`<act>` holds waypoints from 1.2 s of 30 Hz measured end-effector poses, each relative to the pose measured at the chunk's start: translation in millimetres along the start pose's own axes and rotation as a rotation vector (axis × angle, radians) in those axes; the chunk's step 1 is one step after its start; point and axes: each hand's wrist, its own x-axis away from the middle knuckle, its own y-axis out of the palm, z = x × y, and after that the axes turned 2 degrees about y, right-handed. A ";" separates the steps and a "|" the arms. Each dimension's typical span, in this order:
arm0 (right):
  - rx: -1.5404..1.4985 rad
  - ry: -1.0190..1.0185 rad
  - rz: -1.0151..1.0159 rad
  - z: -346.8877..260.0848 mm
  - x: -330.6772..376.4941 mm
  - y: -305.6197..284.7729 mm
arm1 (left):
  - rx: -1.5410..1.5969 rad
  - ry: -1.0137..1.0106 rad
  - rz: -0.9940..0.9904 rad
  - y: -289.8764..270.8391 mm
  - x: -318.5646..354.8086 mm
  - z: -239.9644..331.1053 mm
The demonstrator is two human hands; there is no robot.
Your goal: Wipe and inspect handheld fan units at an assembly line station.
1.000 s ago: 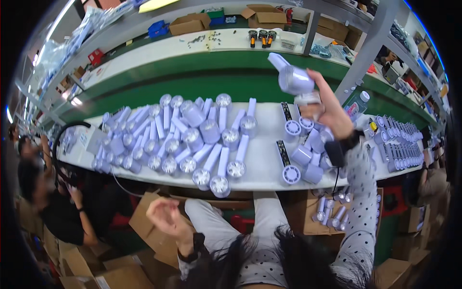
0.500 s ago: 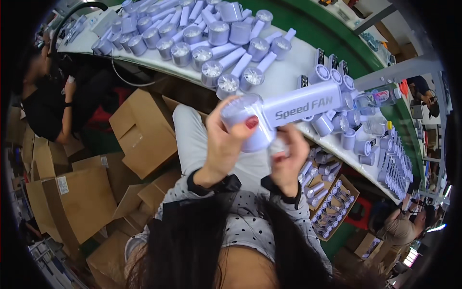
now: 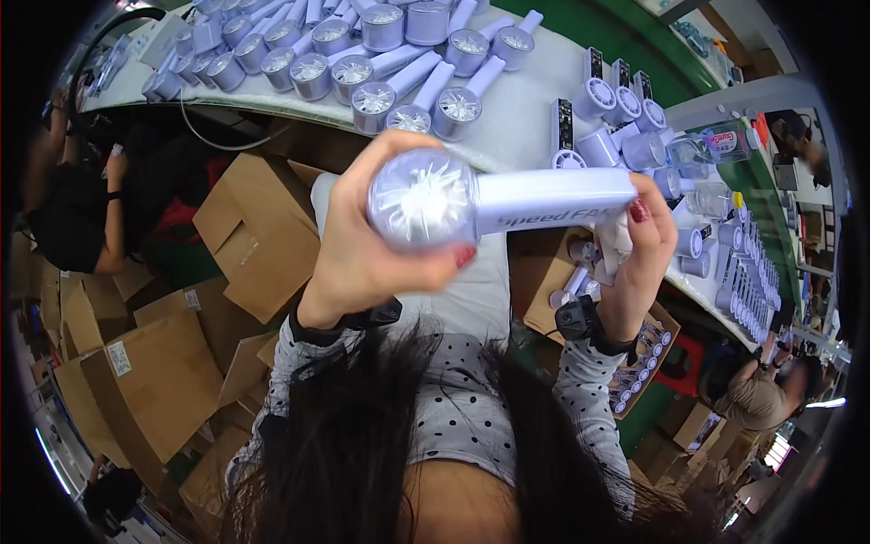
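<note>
A lavender handheld fan [image 3: 553,190] is held level above my lap. Its round head, with silvery blades behind a clear cover, faces up toward me. My left hand [image 3: 349,249] is closed around that head, fingers over the far side and thumb along the near side. At the other end, my right hand [image 3: 645,258] pinches the tip of the handle. Something white and soft, perhaps a cloth or tissue [image 3: 614,239], shows under the right fingers. Dark printing runs along the handle's near side.
Many similar fans [image 3: 372,68] lie on the white-topped table [image 3: 530,113] ahead. More fans [image 3: 625,113], some with dark cards, stand at right beside clear bottles [image 3: 693,156]. Cardboard boxes [image 3: 149,381] crowd the left floor; a box of fans [image 3: 648,358] sits right. Other people sit on both sides.
The fan has rolled, so its blade side now faces up and the printing has turned toward me. My right hand has moved from beside the head out to the handle's end.
</note>
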 end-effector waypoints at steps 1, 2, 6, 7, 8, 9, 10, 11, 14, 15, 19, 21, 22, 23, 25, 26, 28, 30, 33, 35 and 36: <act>0.000 0.000 -0.003 1.9 -1.0 -2.4 | -0.111 0.227 -0.058 0.1 -1.3 -1.4; -0.036 0.151 -0.024 6.3 -2.1 -9.0 | -0.222 0.454 -0.115 -0.9 -2.3 -2.7; -0.270 0.625 0.093 43.1 -7.4 -31.5 | -1.031 1.036 -0.032 -14.9 -3.1 -11.2; -0.360 0.721 -0.024 66.6 -7.7 -54.7 | -1.055 1.146 -0.011 -16.9 -4.1 -11.8; -0.464 0.819 -0.023 77.2 -6.6 -61.4 | -1.089 1.254 0.014 -19.0 -3.8 -12.2; -0.540 0.854 -0.003 81.3 -4.7 -63.1 | -1.096 1.293 0.086 -17.2 -4.7 -16.8; -0.617 0.889 0.017 82.7 -2.7 -64.0 | -1.094 1.291 0.090 -19.9 -5.7 -15.8; -0.612 0.890 0.018 80.1 -1.3 -65.2 | -1.104 1.237 0.038 -24.0 -6.5 -13.4; -0.331 0.259 0.138 42.4 -7.4 -45.5 | -1.046 1.084 0.006 -26.0 -7.1 -20.2; -0.086 -0.027 0.275 29.3 -9.4 -31.1 | -0.956 0.992 0.006 -24.7 -9.4 -24.7; 0.742 -0.952 0.071 17.3 -7.4 23.7 | -0.701 0.874 -0.074 -23.4 -12.1 -27.0; 0.982 -1.004 -0.523 15.1 -9.7 36.3 | -0.668 0.753 -0.048 -24.1 -9.8 -30.0; 0.950 -0.880 -0.654 11.1 -9.0 49.3 | -0.669 0.754 -0.050 -28.5 -10.6 -31.9; 0.949 -0.881 -0.652 9.4 -9.1 48.1 | -0.674 0.748 -0.101 -35.2 -12.3 -33.6; 0.667 -0.578 -0.719 6.0 -7.0 42.0 | -0.629 0.744 -0.118 -41.2 -10.7 -36.1; 0.663 -0.578 -0.727 5.1 -10.6 42.0 | -0.635 0.741 -0.112 -40.8 -10.6 -35.2; 0.988 -0.966 -0.732 0.7 -19.7 44.7 | -0.613 0.750 -0.053 -37.6 -10.9 -31.8; 1.031 -1.007 -0.708 -7.2 -25.0 49.7 | -0.567 0.747 -0.067 -36.4 -12.0 -33.1; 1.111 -1.054 -0.743 -11.7 -35.2 45.3 | -0.602 0.767 -0.130 -36.2 -10.0 -30.9; 1.107 -1.080 -0.699 -10.3 -43.0 33.3 | -0.603 0.792 -0.111 -36.2 -6.1 -28.7; 1.116 -1.097 -0.663 -9.0 -46.1 26.2 | -0.594 0.817 -0.103 -34.6 -5.2 -28.0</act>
